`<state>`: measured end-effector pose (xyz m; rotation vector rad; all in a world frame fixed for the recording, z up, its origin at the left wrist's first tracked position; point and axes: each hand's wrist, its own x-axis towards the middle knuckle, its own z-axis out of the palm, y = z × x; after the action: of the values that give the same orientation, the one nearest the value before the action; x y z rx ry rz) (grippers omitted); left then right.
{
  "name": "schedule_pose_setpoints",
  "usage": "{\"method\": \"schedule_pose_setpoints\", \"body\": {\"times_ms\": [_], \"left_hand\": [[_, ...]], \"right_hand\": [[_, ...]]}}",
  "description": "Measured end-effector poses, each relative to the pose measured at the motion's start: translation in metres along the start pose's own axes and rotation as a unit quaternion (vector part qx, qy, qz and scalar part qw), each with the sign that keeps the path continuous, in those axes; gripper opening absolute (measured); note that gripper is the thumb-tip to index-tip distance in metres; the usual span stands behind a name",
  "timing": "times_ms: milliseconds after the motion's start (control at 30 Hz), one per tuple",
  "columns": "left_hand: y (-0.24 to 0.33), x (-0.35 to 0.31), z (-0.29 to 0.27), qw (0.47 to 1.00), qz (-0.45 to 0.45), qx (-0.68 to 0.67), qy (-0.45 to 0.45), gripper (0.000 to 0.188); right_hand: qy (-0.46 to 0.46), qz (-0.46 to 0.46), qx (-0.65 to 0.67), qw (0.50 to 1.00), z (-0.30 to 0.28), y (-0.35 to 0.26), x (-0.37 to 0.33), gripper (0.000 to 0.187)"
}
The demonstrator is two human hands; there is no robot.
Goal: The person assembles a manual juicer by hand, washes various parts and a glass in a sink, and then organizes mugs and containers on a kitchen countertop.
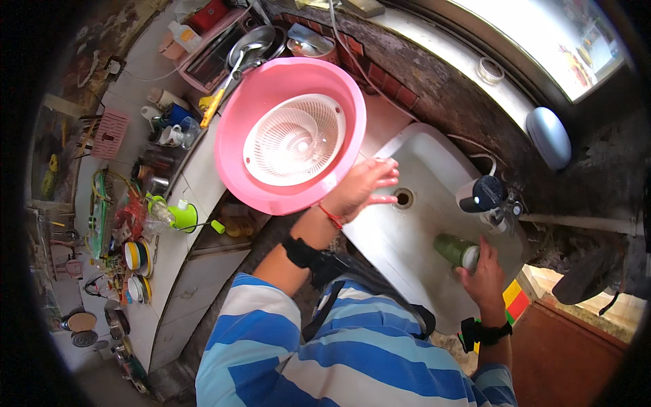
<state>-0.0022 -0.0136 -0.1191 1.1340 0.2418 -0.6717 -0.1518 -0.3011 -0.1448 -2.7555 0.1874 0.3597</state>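
Observation:
My left hand (366, 185) is over the left edge of the white sink (420, 203), beside the pink basin. Its fingers are stretched out and apart, with nothing in them. In the sink, my right hand (484, 273) has thumb and fingers around the white end of a green cylindrical container (451, 249), which lies tilted on its side; whether that end is a lid or a base I cannot tell. A large pink basin (234, 169) stands on the counter left of the sink. Inside it sits a round white slotted colander (293, 140).
A dark round-ended fixture (483, 194) and metal tap (498, 220) stand at the sink's right side. The drain (403, 198) is uncovered. Left are a green spray bottle (182, 216), pans (251, 47) and a yellow-handled tool (213, 108). A pale oval object (549, 138) is by the window ledge.

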Motion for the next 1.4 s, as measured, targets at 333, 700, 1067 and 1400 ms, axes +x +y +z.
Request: {"method": "schedule_pose_setpoints", "body": {"times_ms": [333,700,1067,1400], "left_hand": [[0.092,0.011,-0.175,0.891,0.083,0.366,0.255,0.036],[0.071,0.024,-0.19,0.646,-0.1,0.752,0.088,0.071],[0.073,0.019,-0.222,0.726,-0.081,0.68,0.066,0.015],[0.065,0.018,-0.243,0.663,-0.014,0.744,0.081,0.014]], "right_hand": [[0.029,0.067,-0.035,0.997,0.001,-0.019,0.01,0.103],[0.052,0.116,-0.095,0.987,0.002,-0.048,0.016,0.103],[0.014,0.14,-0.134,0.981,-0.012,-0.079,0.018,0.092],[0.064,0.071,-0.137,0.986,-0.018,-0.077,0.014,0.068]]}}
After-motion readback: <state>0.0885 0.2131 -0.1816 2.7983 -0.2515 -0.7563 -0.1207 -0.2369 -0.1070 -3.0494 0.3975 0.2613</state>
